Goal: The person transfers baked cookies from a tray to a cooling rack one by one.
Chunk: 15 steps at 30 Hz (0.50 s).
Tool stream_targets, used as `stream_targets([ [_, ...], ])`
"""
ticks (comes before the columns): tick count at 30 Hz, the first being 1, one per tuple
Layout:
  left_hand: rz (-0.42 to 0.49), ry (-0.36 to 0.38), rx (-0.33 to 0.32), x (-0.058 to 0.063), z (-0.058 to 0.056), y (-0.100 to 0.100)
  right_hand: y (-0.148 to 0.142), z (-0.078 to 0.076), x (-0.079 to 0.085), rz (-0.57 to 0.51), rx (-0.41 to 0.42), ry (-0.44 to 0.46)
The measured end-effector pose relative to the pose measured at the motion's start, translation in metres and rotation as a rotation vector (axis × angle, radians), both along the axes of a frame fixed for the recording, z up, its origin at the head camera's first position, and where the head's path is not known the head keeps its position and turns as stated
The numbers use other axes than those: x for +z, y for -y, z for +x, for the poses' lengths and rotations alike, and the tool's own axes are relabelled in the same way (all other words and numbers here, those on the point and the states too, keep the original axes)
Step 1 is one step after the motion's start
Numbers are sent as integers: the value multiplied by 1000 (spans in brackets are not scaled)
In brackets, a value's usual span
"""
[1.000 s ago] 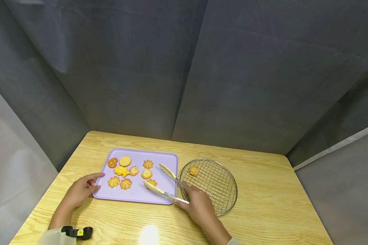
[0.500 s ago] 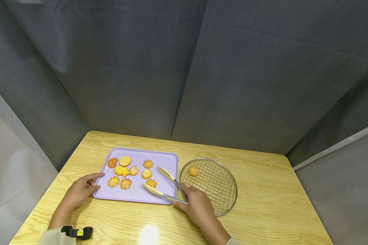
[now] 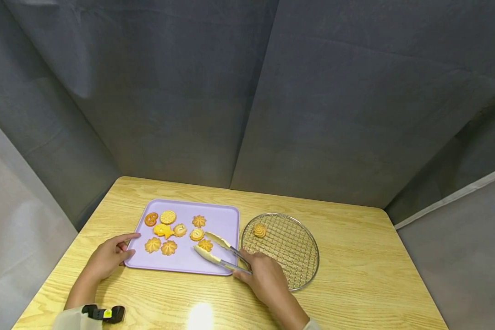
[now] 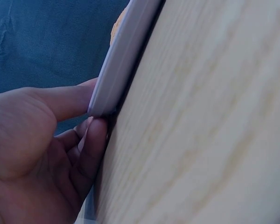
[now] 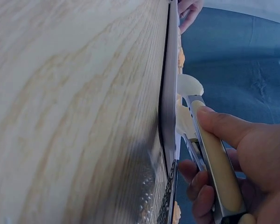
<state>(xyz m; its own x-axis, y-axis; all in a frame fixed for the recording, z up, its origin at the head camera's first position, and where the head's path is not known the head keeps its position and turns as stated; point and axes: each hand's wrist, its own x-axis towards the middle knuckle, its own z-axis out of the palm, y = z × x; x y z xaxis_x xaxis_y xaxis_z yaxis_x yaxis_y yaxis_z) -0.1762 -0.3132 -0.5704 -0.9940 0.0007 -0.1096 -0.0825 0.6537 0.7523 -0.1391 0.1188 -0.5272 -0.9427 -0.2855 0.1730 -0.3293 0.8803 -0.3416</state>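
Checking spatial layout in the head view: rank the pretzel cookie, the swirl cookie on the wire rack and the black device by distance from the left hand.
1. Black device, by the left hand's wrist.
2. Pretzel cookie, the tray's far left corner.
3. Swirl cookie, on the rack to the right.

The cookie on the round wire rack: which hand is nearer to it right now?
Right. The right hand holds tongs at the near-left rim of the wire rack, below the cookie. The left hand grips the purple tray's far-left corner.
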Motion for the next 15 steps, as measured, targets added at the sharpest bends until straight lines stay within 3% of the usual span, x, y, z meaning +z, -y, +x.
stream_targets([
  [15, -11, 1, 3, 3, 2, -2, -6, -1, 6, -50, -15, 53],
])
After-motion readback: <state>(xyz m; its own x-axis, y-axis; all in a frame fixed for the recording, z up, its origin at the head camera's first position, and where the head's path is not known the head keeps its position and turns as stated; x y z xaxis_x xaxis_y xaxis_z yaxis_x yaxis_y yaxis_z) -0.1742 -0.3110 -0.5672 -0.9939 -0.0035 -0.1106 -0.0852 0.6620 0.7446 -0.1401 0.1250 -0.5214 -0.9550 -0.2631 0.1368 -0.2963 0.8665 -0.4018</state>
